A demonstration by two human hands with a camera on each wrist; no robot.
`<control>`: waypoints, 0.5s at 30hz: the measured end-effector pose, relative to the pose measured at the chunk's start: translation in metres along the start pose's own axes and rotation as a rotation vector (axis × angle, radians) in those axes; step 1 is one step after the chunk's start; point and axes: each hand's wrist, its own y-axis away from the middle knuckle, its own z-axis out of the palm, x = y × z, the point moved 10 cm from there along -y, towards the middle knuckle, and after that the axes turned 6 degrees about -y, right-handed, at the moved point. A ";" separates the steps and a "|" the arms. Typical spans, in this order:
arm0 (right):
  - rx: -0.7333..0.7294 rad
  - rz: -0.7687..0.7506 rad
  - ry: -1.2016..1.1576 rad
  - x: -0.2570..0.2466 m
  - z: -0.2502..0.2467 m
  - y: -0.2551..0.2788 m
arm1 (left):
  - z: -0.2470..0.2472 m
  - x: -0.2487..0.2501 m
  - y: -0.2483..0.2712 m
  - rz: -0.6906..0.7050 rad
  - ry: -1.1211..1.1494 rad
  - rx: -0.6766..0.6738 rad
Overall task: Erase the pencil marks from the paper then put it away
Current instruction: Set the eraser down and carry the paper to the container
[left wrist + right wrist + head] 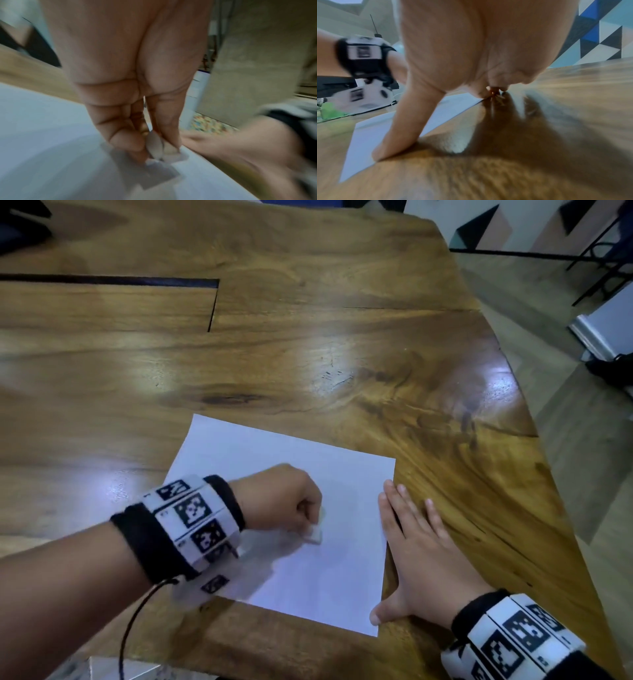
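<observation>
The white paper point(308, 508) lies flat near the front right part of the wooden surface point(308, 354), turned a little askew, and from where the head view looks down any pencil marks on it are too faint to make out. Right on the sheet's middle sits a small white eraser point(315, 534), its lower end touching the paper, and the left hand point(277, 498) has it in a tight grip, fingers curled and the thumb pinching it against the fingertips point(130, 146), as the blurred left wrist view shows up close. Over at the sheet's right edge the right hand point(421, 556) is spread flat, palm down, holding nothing; its thumb point(393, 135) presses on the paper near the front right corner while the straight fingers rest along the edge and on the bare wood beside it. Both wrists wear black bands with white marker blocks point(195, 515).
</observation>
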 end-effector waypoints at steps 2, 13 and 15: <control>-0.003 0.005 -0.012 0.000 0.000 0.001 | -0.040 -0.031 -0.016 -0.107 0.107 0.114; 0.003 0.028 -0.021 -0.002 -0.002 -0.002 | -0.150 -0.101 -0.058 -0.425 0.109 0.577; 0.003 0.029 -0.028 -0.003 -0.002 -0.001 | -0.149 -0.099 -0.062 -0.432 0.062 0.557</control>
